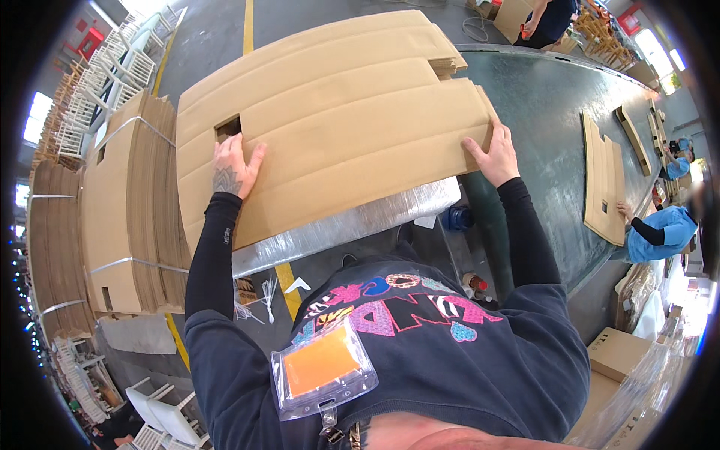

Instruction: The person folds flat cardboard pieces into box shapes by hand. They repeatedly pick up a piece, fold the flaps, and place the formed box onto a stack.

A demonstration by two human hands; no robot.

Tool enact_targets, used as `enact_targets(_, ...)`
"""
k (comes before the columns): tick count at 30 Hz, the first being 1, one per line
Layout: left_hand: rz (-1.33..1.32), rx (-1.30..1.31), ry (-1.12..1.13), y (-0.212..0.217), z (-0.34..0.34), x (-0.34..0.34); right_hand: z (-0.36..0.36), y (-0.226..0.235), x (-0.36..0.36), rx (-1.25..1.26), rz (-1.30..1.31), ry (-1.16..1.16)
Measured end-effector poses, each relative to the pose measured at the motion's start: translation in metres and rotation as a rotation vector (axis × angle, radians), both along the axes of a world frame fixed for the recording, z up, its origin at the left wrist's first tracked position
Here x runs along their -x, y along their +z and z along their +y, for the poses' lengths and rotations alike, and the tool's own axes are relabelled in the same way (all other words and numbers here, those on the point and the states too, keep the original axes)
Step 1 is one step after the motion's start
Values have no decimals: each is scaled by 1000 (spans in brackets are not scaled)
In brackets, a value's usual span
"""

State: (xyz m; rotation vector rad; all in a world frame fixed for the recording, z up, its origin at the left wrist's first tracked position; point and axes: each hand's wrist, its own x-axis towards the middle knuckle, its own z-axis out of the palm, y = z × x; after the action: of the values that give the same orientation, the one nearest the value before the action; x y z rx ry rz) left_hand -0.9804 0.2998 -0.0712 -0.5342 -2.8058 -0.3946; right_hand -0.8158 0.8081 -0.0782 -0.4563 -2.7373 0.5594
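A large flat-folded cardboard carton (pixel 330 142), brown with crease lines, lies across the top of a stack of similar sheets before me. My left hand (pixel 234 166) is at its left part, with the fingertips at a rectangular cut-out (pixel 229 127) and the thumb on the board. At the right end, my right hand (pixel 495 154) grips the carton's edge, thumb on top and fingers round the side. Under the cardboard, a silvery film-wrapped support (pixel 352 217) shows along the near side.
Strapped stacks of flat cardboard (pixel 124 202) stand close on my left. A dark green table (pixel 536 112) runs along the right, where a co-worker in blue (pixel 664 232) touches another cardboard piece (pixel 604 180). White chairs (pixel 165 412) stand at lower left. Bottles (pixel 474 283) sit near my right side.
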Motion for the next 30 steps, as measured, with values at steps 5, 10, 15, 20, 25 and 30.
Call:
enact_targets(5,116,-10,-105,-6,-6,-23,-6,8,-37,86,-17,-55)
enact_targets(10,34,76,-26,-4,-14,-50,-81,44,-65,-355,110,294)
enact_targets(15,-22,161,-263,33,19,-116,-85,23,-49,-471,13,644)
enact_targets(20,8,326,-256,50,21,-177,-75,48,-54,-430,207,733)
enact_targets(25,304,342,-206,59,18,-184,-65,70,-55,-412,203,747)
enact_targets(30,303,365,-214,60,31,-188,-54,59,-49,-409,202,761)
